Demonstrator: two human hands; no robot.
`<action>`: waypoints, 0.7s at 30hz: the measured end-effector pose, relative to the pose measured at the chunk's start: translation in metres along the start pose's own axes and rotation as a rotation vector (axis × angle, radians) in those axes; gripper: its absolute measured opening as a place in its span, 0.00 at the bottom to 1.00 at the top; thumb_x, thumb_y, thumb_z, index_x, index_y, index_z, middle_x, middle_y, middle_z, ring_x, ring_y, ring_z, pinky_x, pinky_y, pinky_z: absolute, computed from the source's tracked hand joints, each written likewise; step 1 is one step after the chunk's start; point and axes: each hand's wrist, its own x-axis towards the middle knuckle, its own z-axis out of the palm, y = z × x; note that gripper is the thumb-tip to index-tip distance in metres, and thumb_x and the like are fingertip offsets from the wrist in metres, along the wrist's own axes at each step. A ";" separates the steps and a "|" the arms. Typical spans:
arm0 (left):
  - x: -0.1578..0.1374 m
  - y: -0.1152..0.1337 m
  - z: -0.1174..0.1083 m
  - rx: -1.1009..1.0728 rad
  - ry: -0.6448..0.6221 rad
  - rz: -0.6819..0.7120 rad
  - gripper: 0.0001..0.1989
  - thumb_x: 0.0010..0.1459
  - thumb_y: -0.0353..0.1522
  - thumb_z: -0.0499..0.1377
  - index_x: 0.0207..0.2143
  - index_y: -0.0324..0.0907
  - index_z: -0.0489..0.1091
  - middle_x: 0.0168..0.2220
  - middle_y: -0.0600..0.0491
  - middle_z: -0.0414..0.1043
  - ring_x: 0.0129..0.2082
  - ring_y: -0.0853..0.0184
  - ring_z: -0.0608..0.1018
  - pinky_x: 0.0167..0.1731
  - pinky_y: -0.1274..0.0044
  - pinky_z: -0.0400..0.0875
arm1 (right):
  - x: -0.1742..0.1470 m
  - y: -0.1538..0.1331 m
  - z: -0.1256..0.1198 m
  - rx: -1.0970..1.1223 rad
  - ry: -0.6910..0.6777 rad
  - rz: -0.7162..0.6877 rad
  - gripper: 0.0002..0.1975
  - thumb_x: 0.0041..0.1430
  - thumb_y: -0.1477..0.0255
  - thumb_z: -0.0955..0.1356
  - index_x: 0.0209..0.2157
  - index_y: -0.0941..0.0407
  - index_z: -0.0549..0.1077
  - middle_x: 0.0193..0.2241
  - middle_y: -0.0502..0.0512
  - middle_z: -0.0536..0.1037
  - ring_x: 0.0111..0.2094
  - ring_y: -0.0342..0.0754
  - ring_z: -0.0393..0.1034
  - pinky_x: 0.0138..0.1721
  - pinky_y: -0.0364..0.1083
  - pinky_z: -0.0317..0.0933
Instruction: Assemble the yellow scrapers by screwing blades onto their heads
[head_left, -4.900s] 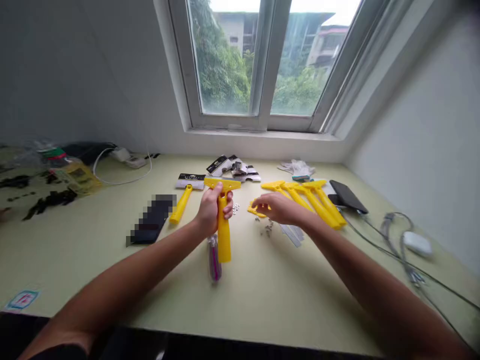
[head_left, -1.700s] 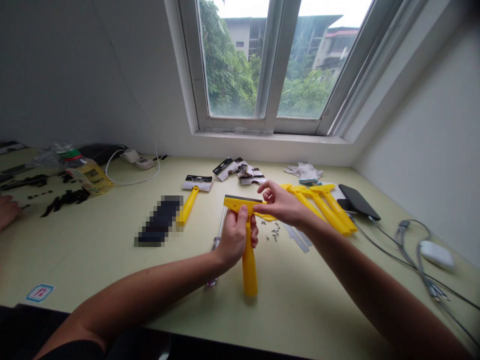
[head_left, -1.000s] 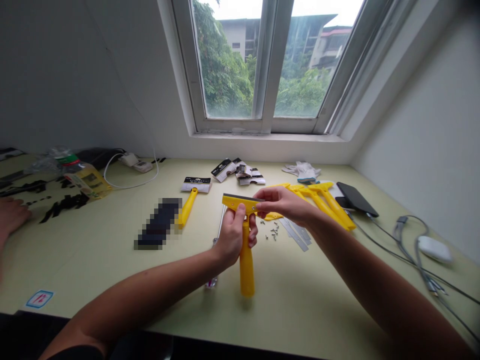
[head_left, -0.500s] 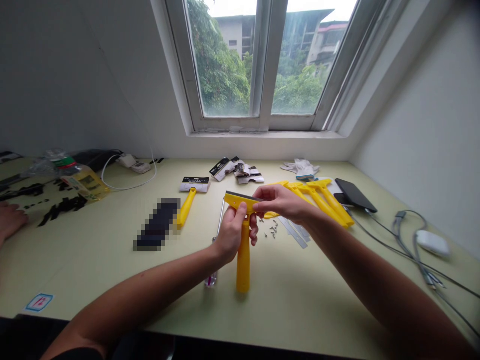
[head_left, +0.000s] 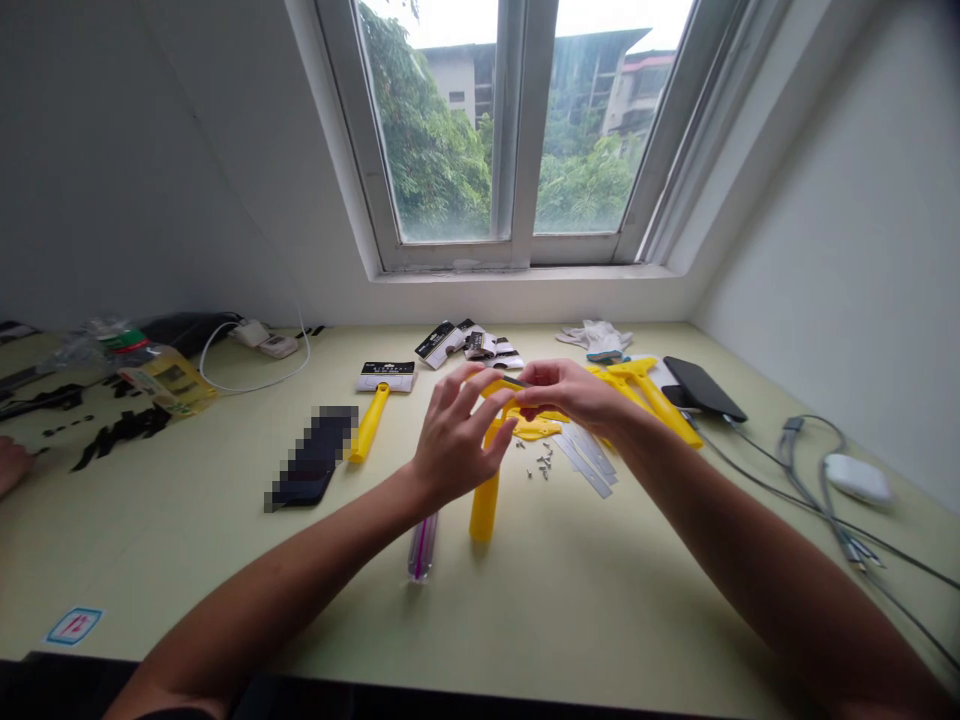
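Observation:
My right hand [head_left: 564, 392] pinches the head of a yellow scraper [head_left: 484, 510], whose handle points down toward me. My left hand [head_left: 461, 435] curls over the other side of the head, its thumb standing a little apart; its fingers hide most of the head. A dark edge strip shows between the two hands. Below my left hand lies a screwdriver [head_left: 422, 550] with a clear and purple handle. Just beyond the scraper are a loose yellow plate [head_left: 536, 429], several small screws [head_left: 544, 461] and flat metal blades [head_left: 589, 465].
More yellow scrapers [head_left: 656, 400] lie right, near a black phone-like device [head_left: 703, 388], cables [head_left: 814, 480] and a white case [head_left: 857, 478]. A packaged scraper [head_left: 369, 425], a partly blurred dark object [head_left: 311, 460] and a bottle [head_left: 165, 375] lie left. Another person's hand [head_left: 11, 465] is far left.
My left hand has shifted from gripping below the scraper's head to reaching over it. The head has turned and is now mostly covered. My right hand stays at its right end.

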 end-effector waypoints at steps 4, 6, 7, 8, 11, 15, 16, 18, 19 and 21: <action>0.001 0.003 0.006 0.126 -0.069 0.085 0.13 0.58 0.29 0.57 0.47 0.41 0.70 0.48 0.47 0.73 0.52 0.55 0.69 0.55 0.56 0.63 | -0.001 0.002 0.002 0.006 0.002 -0.016 0.11 0.44 0.70 0.75 0.28 0.59 0.71 0.23 0.48 0.74 0.27 0.42 0.71 0.33 0.43 0.64; -0.002 0.002 0.009 0.138 -0.055 0.085 0.13 0.58 0.28 0.57 0.47 0.40 0.70 0.46 0.47 0.74 0.51 0.56 0.70 0.52 0.59 0.67 | 0.000 0.002 0.004 -0.014 0.022 -0.014 0.11 0.44 0.71 0.75 0.27 0.59 0.71 0.22 0.49 0.73 0.27 0.42 0.71 0.32 0.42 0.64; -0.003 0.001 0.010 0.137 -0.049 0.087 0.13 0.58 0.28 0.57 0.47 0.40 0.70 0.46 0.46 0.74 0.51 0.56 0.71 0.51 0.61 0.69 | 0.000 0.001 0.005 -0.021 0.031 -0.012 0.11 0.44 0.71 0.75 0.27 0.59 0.71 0.22 0.49 0.73 0.26 0.42 0.70 0.31 0.42 0.64; -0.004 0.000 0.011 0.133 -0.045 0.091 0.13 0.59 0.28 0.57 0.47 0.40 0.70 0.46 0.46 0.74 0.50 0.56 0.71 0.49 0.63 0.71 | 0.001 0.001 0.007 -0.025 0.038 -0.010 0.11 0.44 0.70 0.75 0.27 0.59 0.71 0.21 0.49 0.73 0.26 0.42 0.70 0.31 0.42 0.64; -0.007 -0.002 0.013 0.119 -0.035 0.109 0.13 0.59 0.27 0.56 0.47 0.40 0.71 0.46 0.45 0.74 0.50 0.57 0.72 0.47 0.65 0.73 | 0.002 0.001 0.010 -0.017 0.046 0.004 0.12 0.44 0.70 0.75 0.27 0.59 0.70 0.22 0.49 0.73 0.25 0.41 0.69 0.30 0.42 0.63; -0.008 -0.003 0.014 0.105 -0.030 0.129 0.14 0.59 0.27 0.56 0.48 0.40 0.70 0.46 0.45 0.73 0.51 0.57 0.71 0.47 0.65 0.74 | 0.002 0.001 0.010 0.000 0.028 0.005 0.12 0.43 0.71 0.75 0.29 0.60 0.70 0.22 0.48 0.73 0.24 0.40 0.68 0.29 0.41 0.62; -0.008 -0.003 0.013 0.101 -0.029 0.130 0.14 0.59 0.27 0.56 0.48 0.39 0.70 0.45 0.45 0.74 0.51 0.57 0.71 0.47 0.65 0.74 | 0.001 0.001 0.010 0.005 0.019 -0.002 0.13 0.43 0.71 0.75 0.29 0.60 0.70 0.22 0.48 0.73 0.24 0.40 0.68 0.29 0.41 0.62; -0.008 -0.003 0.013 0.094 -0.030 0.126 0.14 0.59 0.27 0.56 0.49 0.39 0.70 0.45 0.45 0.74 0.52 0.57 0.71 0.47 0.65 0.74 | 0.001 0.001 0.009 0.014 -0.001 -0.017 0.13 0.42 0.70 0.75 0.29 0.60 0.71 0.23 0.48 0.73 0.25 0.40 0.68 0.29 0.41 0.62; -0.007 -0.003 0.012 0.092 -0.033 0.123 0.15 0.59 0.27 0.56 0.49 0.39 0.69 0.45 0.45 0.74 0.52 0.57 0.71 0.47 0.65 0.74 | 0.000 0.001 0.008 0.016 -0.009 -0.021 0.14 0.42 0.70 0.76 0.29 0.60 0.71 0.23 0.48 0.73 0.25 0.41 0.69 0.29 0.42 0.62; -0.007 -0.004 0.011 0.092 -0.045 0.119 0.15 0.59 0.27 0.56 0.50 0.40 0.69 0.45 0.44 0.74 0.52 0.57 0.71 0.46 0.65 0.74 | 0.000 0.000 0.008 0.024 -0.019 -0.020 0.14 0.42 0.69 0.76 0.29 0.60 0.71 0.23 0.49 0.74 0.27 0.42 0.70 0.31 0.42 0.64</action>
